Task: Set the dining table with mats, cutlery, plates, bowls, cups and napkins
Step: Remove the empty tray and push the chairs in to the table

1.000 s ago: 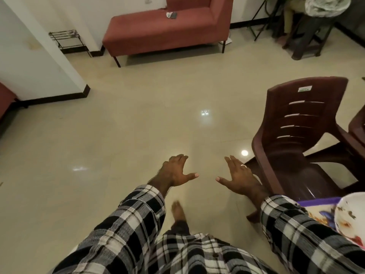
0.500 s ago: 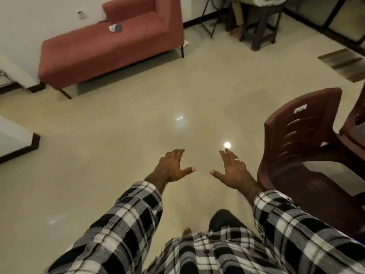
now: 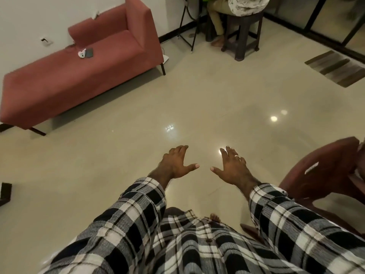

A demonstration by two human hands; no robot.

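My left hand (image 3: 176, 164) and my right hand (image 3: 232, 167) are held out in front of me over the shiny tiled floor, palms down, fingers spread, both holding nothing. A ring shows on my right hand. Both arms wear black-and-white checked sleeves. No table, mats, cutlery, plates, bowls, cups or napkins are in view.
A dark red plastic chair (image 3: 324, 173) stands close at my right. A red sofa (image 3: 83, 76) with a phone and small white item lies at the back left. A seated person on a dark stool (image 3: 245, 32) is at the back. A striped floor mat (image 3: 337, 68) lies far right.
My view has swung to the right: the sofa slid left, the chair moved toward the right edge, and the plate and mat at the lower right left the frame. Both hands stay open.
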